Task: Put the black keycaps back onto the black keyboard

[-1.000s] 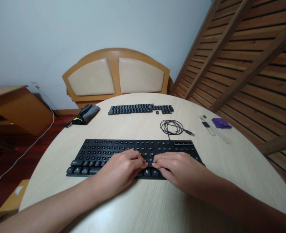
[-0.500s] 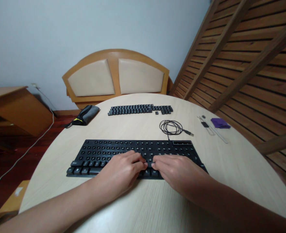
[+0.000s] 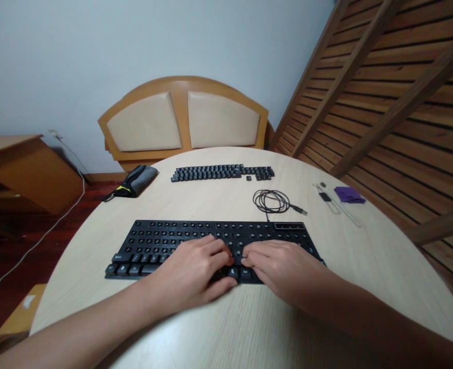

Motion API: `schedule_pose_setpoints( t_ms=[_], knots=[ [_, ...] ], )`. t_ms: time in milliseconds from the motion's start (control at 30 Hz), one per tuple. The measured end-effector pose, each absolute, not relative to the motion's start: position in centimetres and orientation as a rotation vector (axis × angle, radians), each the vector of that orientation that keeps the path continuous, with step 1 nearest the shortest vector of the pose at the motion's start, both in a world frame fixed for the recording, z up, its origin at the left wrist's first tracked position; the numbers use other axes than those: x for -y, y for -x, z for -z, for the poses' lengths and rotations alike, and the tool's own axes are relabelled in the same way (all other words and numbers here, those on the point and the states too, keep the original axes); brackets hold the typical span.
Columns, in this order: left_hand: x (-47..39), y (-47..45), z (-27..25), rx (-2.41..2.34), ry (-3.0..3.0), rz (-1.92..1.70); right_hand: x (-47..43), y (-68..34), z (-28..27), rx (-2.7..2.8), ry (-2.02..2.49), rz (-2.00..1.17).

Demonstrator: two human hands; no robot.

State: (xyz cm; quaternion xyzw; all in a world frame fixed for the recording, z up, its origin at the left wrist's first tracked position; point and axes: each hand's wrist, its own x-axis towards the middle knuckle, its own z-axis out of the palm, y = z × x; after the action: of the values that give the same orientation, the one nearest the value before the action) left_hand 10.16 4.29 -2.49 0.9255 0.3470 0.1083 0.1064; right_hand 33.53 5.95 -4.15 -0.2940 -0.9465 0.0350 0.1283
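Note:
A black keyboard (image 3: 195, 230) lies flat before me; its upper rows show bare key sockets, while keycaps sit along the front rows. My left hand (image 3: 199, 266) rests over its middle, fingers bent down onto the keys and the thumb apart at the front edge. Just right of it, my right hand (image 3: 283, 261) bends over the keyboard with its fingers together. Their tips touch the keys near the arrow-key area; anything between them is hidden. Behind the keyboard, loose black keycaps (image 3: 207, 173) lie in rows, with one single keycap (image 3: 248, 178) set apart.
A coiled USB cable (image 3: 271, 201) runs from the keyboard's back edge. To the right lie a wire tool (image 3: 330, 201), a thin white stick (image 3: 350, 215) and a folded purple cloth (image 3: 349, 195). A grey-black pouch (image 3: 139, 179) sits at the round table's (image 3: 226, 328) left edge.
My left thumb has moved away from the fingers, toward me, to the keyboard's front edge. The right hand stays almost in place.

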Motion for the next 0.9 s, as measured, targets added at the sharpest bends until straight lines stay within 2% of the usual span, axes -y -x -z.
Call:
schedule_pose_setpoints(
  t_ms=[133, 267, 467, 667, 900],
  knots=[
    [-4.5, -10.1, 2.7, -1.047, -2.683, -0.401, -7.5, -35.0, 2.9, 2.734, 0.698, -0.282],
    [-4.7, -9.6, 3.4, -1.074, -2.710, -0.480, -9.4, -36.9, 2.5, 2.683, 0.795, -0.285],
    [-5.0, -8.9, 4.8, -1.144, -2.744, -0.243, -10.8, -39.0, 4.1, 2.693, 1.064, -0.197],
    [-4.8, -8.5, 4.5, -1.180, -2.751, -0.163, -11.6, -39.7, 5.1, 2.659, 1.241, -0.182],
    [-4.3, -8.0, 3.7, -1.322, -2.744, -0.101, -11.8, -39.1, 5.4, 2.636, 1.219, -0.270]
  ],
)
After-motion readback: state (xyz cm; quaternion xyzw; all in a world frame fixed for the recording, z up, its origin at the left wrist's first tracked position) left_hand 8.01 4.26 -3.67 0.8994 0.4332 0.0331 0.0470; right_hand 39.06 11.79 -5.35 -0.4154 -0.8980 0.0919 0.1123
